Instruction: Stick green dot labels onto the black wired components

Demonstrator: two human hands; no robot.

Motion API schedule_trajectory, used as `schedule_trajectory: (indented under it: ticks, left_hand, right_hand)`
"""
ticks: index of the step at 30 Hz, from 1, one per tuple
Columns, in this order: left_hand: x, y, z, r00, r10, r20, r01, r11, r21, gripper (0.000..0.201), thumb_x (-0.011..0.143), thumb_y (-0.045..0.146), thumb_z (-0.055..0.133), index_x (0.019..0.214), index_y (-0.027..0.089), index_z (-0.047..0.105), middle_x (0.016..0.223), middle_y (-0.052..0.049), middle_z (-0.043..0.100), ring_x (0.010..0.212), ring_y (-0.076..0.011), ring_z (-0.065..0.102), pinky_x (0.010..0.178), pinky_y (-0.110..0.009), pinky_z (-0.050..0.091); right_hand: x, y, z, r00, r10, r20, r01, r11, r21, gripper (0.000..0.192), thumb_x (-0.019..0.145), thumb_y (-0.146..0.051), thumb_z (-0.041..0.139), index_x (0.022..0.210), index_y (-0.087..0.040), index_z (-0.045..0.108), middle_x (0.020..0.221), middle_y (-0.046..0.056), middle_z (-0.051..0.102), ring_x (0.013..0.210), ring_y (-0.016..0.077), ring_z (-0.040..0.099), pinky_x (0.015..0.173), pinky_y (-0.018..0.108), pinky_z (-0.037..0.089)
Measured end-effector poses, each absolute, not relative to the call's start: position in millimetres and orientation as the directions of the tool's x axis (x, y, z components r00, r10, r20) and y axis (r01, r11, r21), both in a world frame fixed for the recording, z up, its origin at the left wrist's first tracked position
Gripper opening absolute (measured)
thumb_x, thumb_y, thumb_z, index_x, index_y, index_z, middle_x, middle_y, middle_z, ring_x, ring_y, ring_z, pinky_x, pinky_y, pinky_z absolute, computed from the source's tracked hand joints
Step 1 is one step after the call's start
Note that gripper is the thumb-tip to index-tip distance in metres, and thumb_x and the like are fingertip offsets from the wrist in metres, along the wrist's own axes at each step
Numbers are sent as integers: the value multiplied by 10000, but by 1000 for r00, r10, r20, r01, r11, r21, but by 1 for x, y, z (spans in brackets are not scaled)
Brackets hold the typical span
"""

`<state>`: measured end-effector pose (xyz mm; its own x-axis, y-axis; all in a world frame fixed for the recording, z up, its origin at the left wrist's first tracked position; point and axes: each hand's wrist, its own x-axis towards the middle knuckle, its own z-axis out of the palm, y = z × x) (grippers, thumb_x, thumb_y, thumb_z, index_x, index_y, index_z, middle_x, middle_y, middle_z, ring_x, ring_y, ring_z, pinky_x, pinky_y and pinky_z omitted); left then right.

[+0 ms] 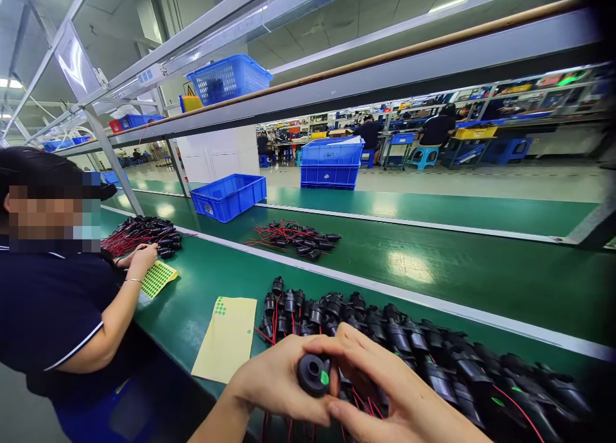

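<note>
A small black cylindrical part with a round hole in its end is held in front of me, end towards me. A green round sticker sits on its rim. My left hand is closed round the part, thumb and fingers curled about it. My right hand is curled in against the part from the right, its fingertips partly hidden behind it. Under and beyond both hands lie many similar black parts with red wires, some bearing green dots. A yellowish sticker sheet with several green dots lies to the left.
At the left, a co-worker handles something beside another green-dot sheet and a wired heap. A smaller heap lies on the green belt. Blue crates stand beyond it, under a metal shelf.
</note>
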<state>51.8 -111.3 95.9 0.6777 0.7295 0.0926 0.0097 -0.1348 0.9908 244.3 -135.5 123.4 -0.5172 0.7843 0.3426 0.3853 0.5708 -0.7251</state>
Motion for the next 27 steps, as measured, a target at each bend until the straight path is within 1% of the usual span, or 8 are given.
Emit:
schedule_trajectory:
  ticks: [3, 6, 9, 12, 15, 19, 23, 27]
  left_hand:
    - [47, -109, 95, 696, 715, 65, 42, -131, 990, 279, 558, 134, 704, 774, 204, 542, 771, 39, 537, 684, -125, 470, 638, -241, 389]
    - [43, -111, 91, 657, 746, 106, 17, -156, 988, 398, 569, 133, 724, 925, 205, 562, 876, 28, 523, 771, -139, 486, 681, -237, 396]
    - [43, -120, 89, 615, 765, 192, -135, -138, 981, 489, 732, 259, 725, 1187, 188, 559, 1042, -26, 558, 967, -193, 537, 869, -300, 430]
    - [49, -132, 92, 524, 827, 206, -227, -97, 969, 507, 908, 408, 601, 1349, 176, 506, 1218, -91, 585, 1195, -274, 524, 1062, -406, 377]
    - [59, -144, 99, 428, 875, 227, -228, -138, 964, 469, 950, 406, 522, 1359, 178, 523, 1305, -109, 588, 1281, -315, 508, 1140, -463, 333]
    - [68, -152, 105, 360, 908, 213, -165, -163, 973, 430, 940, 312, 469, 1344, 183, 535, 1366, -109, 589, 1302, -310, 513, 1149, -468, 330]
    - [70, -153, 105, 331, 925, 187, -119, -156, 981, 427, 908, 281, 435, 1305, 179, 554, 1292, -99, 618, 1225, -295, 544, 1082, -445, 365]
    - [71, -153, 99, 304, 938, 165, -89, -145, 985, 390, 893, 286, 427, 1244, 187, 564, 1169, -76, 601, 1093, -262, 539, 992, -396, 379]
  right_hand:
    - [243, -134, 120, -507, 759, 408, 408, 628, -662, 404, 762, -57, 670, 1058, -325, 732, 854, -19, 661, 784, 166, 674, 685, 218, 557]
    - [243, -131, 115, -499, 699, 512, 401, 711, -578, 403, 799, -70, 680, 1121, -312, 674, 911, -25, 660, 785, 137, 674, 684, 204, 561]
    - [243, -128, 108, -422, 590, 689, 446, 796, -409, 355, 874, -121, 639, 1198, -259, 596, 972, 0, 686, 784, 120, 693, 677, 189, 577]
    - [240, -127, 100, -376, 476, 795, 560, 800, -214, 254, 925, -163, 597, 1176, -191, 568, 986, 49, 731, 819, 136, 731, 695, 199, 596]
    - [236, -130, 95, -353, 429, 831, 644, 756, -117, 185, 958, -198, 592, 1137, -160, 565, 1009, 98, 756, 882, 162, 755, 745, 227, 607]
    - [234, -132, 93, -341, 378, 861, 685, 727, -48, 156, 987, -222, 586, 1118, -136, 586, 987, 124, 764, 842, 167, 766, 708, 237, 602]
    - [232, -133, 92, -338, 328, 882, 706, 708, 7, 160, 1011, -244, 571, 1098, -115, 606, 940, 129, 777, 794, 166, 771, 679, 245, 592]
    - [227, -138, 90, -317, 283, 905, 747, 663, 55, 156, 1021, -243, 584, 1070, -100, 625, 889, 135, 788, 738, 170, 770, 654, 267, 581]
